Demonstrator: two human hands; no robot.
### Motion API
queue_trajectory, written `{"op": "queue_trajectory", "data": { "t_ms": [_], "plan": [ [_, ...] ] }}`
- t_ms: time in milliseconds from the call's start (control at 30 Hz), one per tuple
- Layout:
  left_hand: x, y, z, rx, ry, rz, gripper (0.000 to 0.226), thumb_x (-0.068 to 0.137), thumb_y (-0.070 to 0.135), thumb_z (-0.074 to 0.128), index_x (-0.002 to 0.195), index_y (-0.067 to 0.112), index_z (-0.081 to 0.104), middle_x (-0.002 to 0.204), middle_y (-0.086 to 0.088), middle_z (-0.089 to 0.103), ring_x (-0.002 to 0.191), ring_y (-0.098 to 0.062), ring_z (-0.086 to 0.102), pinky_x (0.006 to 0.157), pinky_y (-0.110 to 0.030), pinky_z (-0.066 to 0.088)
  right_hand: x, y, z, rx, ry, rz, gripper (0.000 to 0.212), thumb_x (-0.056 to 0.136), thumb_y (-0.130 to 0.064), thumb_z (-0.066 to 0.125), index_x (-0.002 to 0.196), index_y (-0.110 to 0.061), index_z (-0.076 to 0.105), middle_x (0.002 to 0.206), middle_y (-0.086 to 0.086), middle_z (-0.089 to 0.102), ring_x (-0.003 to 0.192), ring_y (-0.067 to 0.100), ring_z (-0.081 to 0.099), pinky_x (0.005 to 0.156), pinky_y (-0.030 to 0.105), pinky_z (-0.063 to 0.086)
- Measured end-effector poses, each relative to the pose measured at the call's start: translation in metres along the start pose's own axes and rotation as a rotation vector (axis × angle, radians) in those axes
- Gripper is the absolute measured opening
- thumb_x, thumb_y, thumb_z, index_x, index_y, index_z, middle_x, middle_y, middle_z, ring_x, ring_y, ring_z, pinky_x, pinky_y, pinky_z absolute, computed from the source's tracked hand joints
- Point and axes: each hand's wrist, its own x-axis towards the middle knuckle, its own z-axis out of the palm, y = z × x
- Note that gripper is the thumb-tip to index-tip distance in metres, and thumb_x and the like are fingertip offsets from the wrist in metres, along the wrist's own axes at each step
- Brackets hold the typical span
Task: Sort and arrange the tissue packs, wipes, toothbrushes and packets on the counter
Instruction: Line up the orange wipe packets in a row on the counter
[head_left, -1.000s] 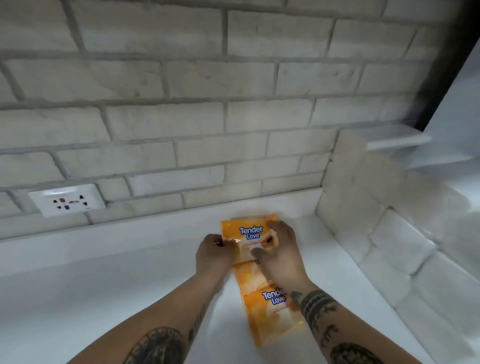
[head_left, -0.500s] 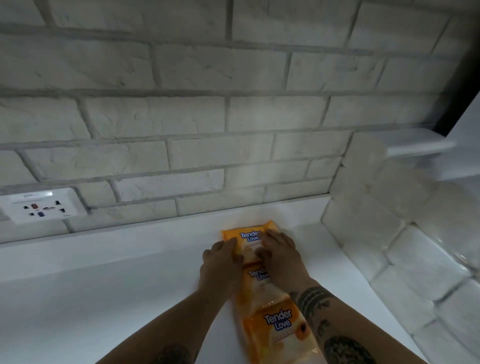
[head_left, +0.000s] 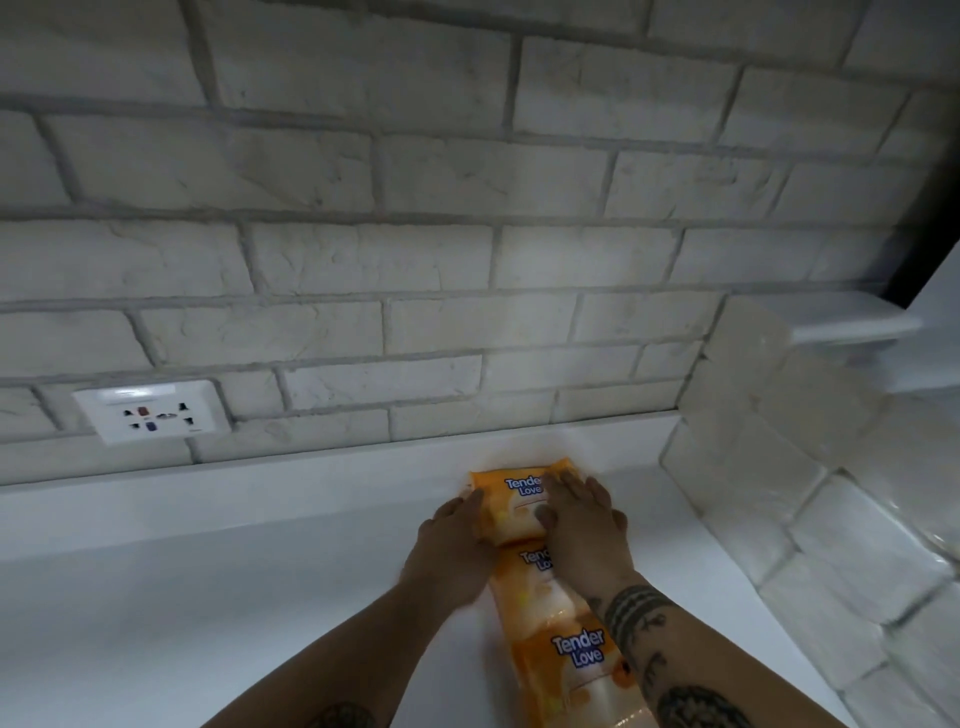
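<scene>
Three orange "Tender Love" wipes packs lie in a line on the white counter (head_left: 208, 597), running from near me toward the back wall. The far pack (head_left: 511, 499) lies close to the counter's back ledge. My left hand (head_left: 457, 540) presses against its left side with fingers fairly straight. My right hand (head_left: 582, 519) lies flat on its top and right side. The middle pack (head_left: 530, 577) shows between my wrists, partly hidden. The near pack (head_left: 571, 665) lies by my right forearm.
A white brick wall rises behind the counter, with a white power socket (head_left: 150, 410) at the left. A brick side wall (head_left: 779, 493) closes the corner on the right, topped by a small white shelf (head_left: 841, 322).
The far pack was lifted in both hands a second ago. It now lies flat at the end of the row, pushed toward the back ledge, with both hands flattened against it.
</scene>
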Motion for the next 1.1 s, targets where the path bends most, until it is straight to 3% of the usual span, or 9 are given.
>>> {"op": "queue_trajectory", "data": {
  "t_ms": [100,200,367,500,633,733,900,1000,1100],
  "plan": [
    [-0.011,-0.016,-0.016,0.001,0.061,0.025,0.062,0.100,0.030,0.049,0.158,0.033,0.029,0.161,0.001,0.034,0.145,-0.023,0.037,0.116,-0.035,0.036,-0.011,-0.018,-0.001,0.011,0.132,-0.054,0.041,0.108,-0.035,0.033,0.147,-0.032,0.047,0.157,-0.008,0.038,0.146,0.018,0.026,0.113,0.039,0.028],
    [-0.023,-0.032,-0.037,-0.037,0.121,0.030,0.057,0.098,0.030,0.051,0.154,0.033,0.039,0.156,0.002,0.043,0.142,-0.018,0.042,0.106,-0.021,0.032,-0.026,-0.051,0.002,0.040,0.197,-0.138,0.034,0.106,-0.034,0.038,0.133,-0.032,0.059,0.144,-0.009,0.051,0.136,0.018,0.038,0.108,0.036,0.030],
    [-0.062,-0.065,-0.084,-0.125,0.242,0.003,0.044,0.097,0.023,0.053,0.140,0.026,0.058,0.145,0.003,0.056,0.127,-0.017,0.057,0.107,-0.022,0.040,-0.059,-0.117,0.006,0.205,0.194,-0.223,0.027,0.103,-0.034,0.050,0.124,-0.030,0.066,0.131,-0.005,0.061,0.127,0.022,0.049,0.105,0.039,0.038],
    [-0.109,-0.110,-0.130,-0.115,0.346,-0.044,0.037,0.096,0.017,0.054,0.131,0.020,0.065,0.134,0.002,0.065,0.121,-0.015,0.061,0.092,-0.012,0.036,-0.095,-0.178,0.017,0.225,0.186,-0.346,0.025,0.101,-0.031,0.052,0.120,-0.028,0.069,0.122,-0.005,0.069,0.117,0.021,0.058,0.100,0.038,0.045],
    [-0.153,-0.159,-0.173,-0.111,0.421,-0.117,0.033,0.095,0.016,0.053,0.122,0.022,0.070,0.126,0.001,0.070,0.110,-0.018,0.067,0.083,-0.012,0.039,-0.131,-0.235,0.030,0.355,0.080,-0.384,0.032,0.099,-0.012,0.049,0.121,-0.024,0.069,0.121,-0.003,0.070,0.115,0.021,0.062,0.103,0.039,0.047],
    [-0.209,-0.214,-0.211,-0.097,0.459,-0.186,0.034,0.094,0.017,0.051,0.121,0.024,0.071,0.125,-0.002,0.071,0.109,-0.022,0.068,0.086,-0.019,0.047,-0.167,-0.287,0.056,0.426,-0.025,-0.412,0.043,0.091,0.001,0.046,0.117,-0.023,0.070,0.108,-0.006,0.071,0.107,0.018,0.065,0.103,0.037,0.049],
    [-0.281,-0.315,-0.278,-0.040,0.541,-0.331,0.035,0.096,0.018,0.048,0.123,0.023,0.069,0.120,-0.008,0.071,0.102,-0.026,0.068,0.079,-0.028,0.053,-0.208,-0.380,0.101,0.451,-0.103,-0.519,0.030,0.095,-0.010,0.054,0.113,-0.029,0.071,0.106,-0.008,0.073,0.106,0.017,0.067,0.100,0.033,0.051],
    [-0.312,-0.371,-0.314,-0.019,0.600,-0.422,0.035,0.095,0.019,0.048,0.122,0.026,0.069,0.119,-0.004,0.071,0.099,-0.025,0.069,0.077,-0.030,0.056,-0.229,-0.434,0.127,0.459,-0.153,-0.577,0.022,0.099,-0.025,0.055,0.114,-0.033,0.069,0.111,-0.011,0.072,0.107,0.014,0.066,0.102,0.039,0.050],
    [-0.331,-0.416,-0.339,-0.016,0.617,-0.499,0.035,0.095,0.022,0.050,0.125,0.026,0.068,0.124,-0.001,0.069,0.105,-0.023,0.067,0.086,-0.032,0.056,-0.246,-0.479,0.147,0.444,-0.223,-0.569,0.023,0.100,-0.030,0.053,0.117,-0.035,0.066,0.116,-0.011,0.071,0.110,0.014,0.064,0.103,0.041,0.049]
  ]
}}
